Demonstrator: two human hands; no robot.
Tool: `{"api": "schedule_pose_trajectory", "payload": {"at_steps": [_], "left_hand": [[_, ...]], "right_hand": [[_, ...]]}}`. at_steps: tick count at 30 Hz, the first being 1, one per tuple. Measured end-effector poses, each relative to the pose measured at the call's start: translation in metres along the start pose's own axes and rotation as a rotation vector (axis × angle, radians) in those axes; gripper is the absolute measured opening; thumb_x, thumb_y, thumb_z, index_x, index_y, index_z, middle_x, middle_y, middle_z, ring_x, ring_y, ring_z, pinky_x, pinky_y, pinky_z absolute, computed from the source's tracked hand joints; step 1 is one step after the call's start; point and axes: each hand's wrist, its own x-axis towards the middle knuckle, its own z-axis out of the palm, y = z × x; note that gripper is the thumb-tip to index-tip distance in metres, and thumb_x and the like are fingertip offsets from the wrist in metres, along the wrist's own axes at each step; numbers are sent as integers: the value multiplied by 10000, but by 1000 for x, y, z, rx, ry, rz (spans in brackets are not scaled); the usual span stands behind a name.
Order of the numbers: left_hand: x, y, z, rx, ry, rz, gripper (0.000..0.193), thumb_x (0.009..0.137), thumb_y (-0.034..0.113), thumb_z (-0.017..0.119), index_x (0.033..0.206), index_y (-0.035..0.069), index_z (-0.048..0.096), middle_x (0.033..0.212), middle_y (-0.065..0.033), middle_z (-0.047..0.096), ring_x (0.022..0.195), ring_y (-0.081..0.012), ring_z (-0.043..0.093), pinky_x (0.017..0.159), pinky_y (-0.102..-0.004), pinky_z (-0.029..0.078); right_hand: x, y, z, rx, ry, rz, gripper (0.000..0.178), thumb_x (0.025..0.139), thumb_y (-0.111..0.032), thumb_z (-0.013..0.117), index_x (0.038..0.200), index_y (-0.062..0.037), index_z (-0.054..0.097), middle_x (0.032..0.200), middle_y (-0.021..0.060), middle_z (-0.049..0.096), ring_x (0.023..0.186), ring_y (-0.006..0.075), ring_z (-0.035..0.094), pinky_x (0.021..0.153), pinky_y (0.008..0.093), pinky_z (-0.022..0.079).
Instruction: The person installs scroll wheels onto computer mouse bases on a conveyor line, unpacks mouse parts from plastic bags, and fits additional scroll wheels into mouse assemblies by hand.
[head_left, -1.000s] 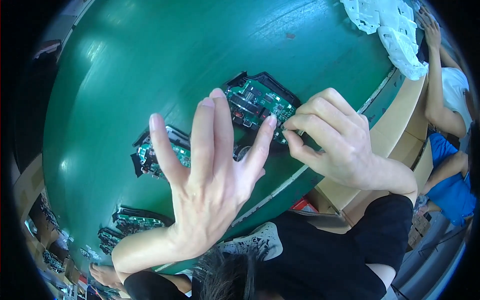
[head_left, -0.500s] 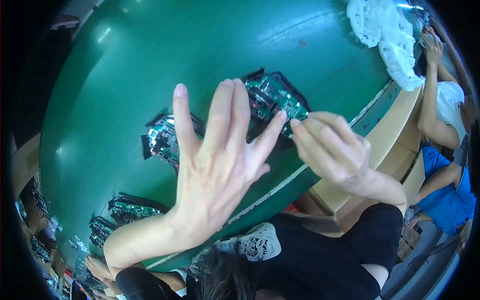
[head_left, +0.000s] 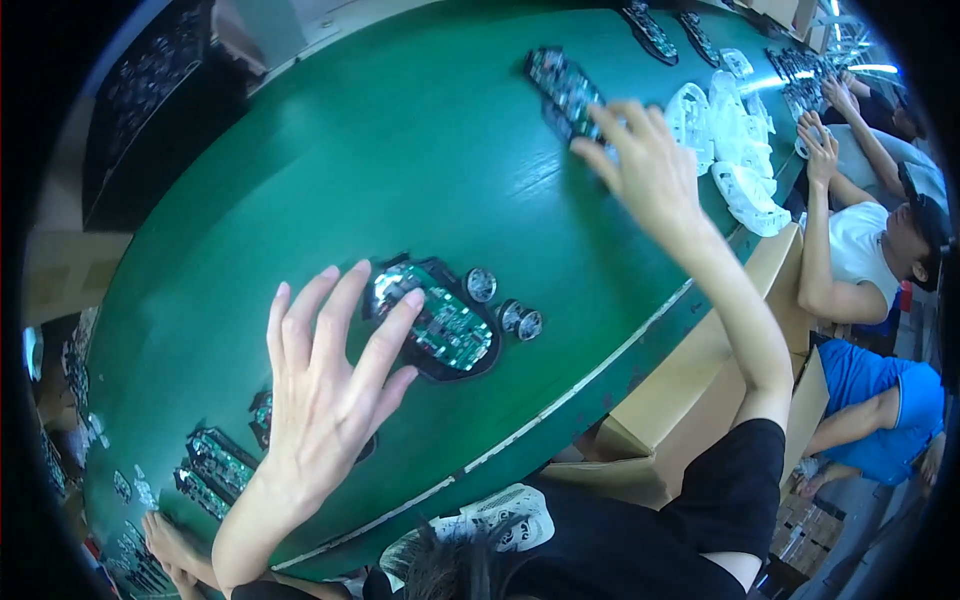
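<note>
My left hand [head_left: 325,385] is open, its fingers spread. Its index fingertip touches a green circuit board in a black housing [head_left: 450,325] on the green table. Close to that board's far right side lie a small round spoked wheel [head_left: 481,285] and a pair of similar wheels [head_left: 519,320]. Farther off, my right hand [head_left: 655,175] has its thumb and fingers closed around the near end of another circuit board in a black housing [head_left: 563,85]. Partly hidden behind my left hand is a further board [head_left: 261,415].
More boards [head_left: 215,465] lie at the left. White plastic shells [head_left: 735,130] are heaped at the far right, before co-workers. An open cardboard box [head_left: 680,400] stands along the table's near edge. A black bin of dark parts [head_left: 150,120] is at the far left.
My right hand has moved from the board beside my left hand to one farther away. My left hand's fingertip now rests on a board. The view has shifted, and the loose wheels show.
</note>
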Motion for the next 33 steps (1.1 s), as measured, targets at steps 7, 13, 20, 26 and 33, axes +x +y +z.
{"api": "schedule_pose_trajectory", "payload": {"at_steps": [7, 13, 20, 26, 33], "left_hand": [[-18, -9, -2, -128, -25, -3, 776, 696, 106, 834, 1405, 223, 540, 1495, -230, 362, 1336, -446, 422, 1065, -510, 418], [-19, 3, 23, -144, -54, -2, 740, 687, 229, 849, 1363, 320, 561, 1537, -262, 297, 1356, -467, 384, 1097, -553, 372], [-23, -6, 33, -199, 21, 59, 569, 688, 240, 845, 1221, 264, 644, 1509, -243, 330, 1358, -463, 376, 1092, -535, 396], [-51, -15, 29, -345, 2, 77, 664, 643, 177, 853, 1258, 285, 625, 1546, -234, 294, 1369, -465, 372, 1079, -512, 437], [-58, -17, 29, -106, -20, 62, 786, 598, 257, 857, 1330, 272, 570, 1552, -238, 306, 1418, -420, 335, 1131, -521, 372]], "right_hand": [[55, 31, 11, -113, 107, -64, 354, 920, -333, 665, 1181, -95, 680, 1137, 95, 653, 1014, 288, 655, 747, 397, 561], [-15, -106, -87, 442, -297, -195, 343, 842, -247, 745, 1148, -105, 687, 1014, 70, 633, 874, 277, 650, 701, 400, 540], [-12, -128, -70, 554, -442, -183, 314, 808, -235, 771, 1043, -47, 683, 832, 112, 658, 794, 307, 663, 656, 413, 526], [0, -138, -85, 687, -420, -89, 280, 782, -109, 782, 1036, -22, 699, 807, 114, 661, 715, 252, 673, 654, 352, 538], [-6, -179, -69, 669, -166, -390, 328, 772, -124, 792, 1073, -32, 704, 904, 95, 695, 769, 231, 682, 625, 329, 569]]}}
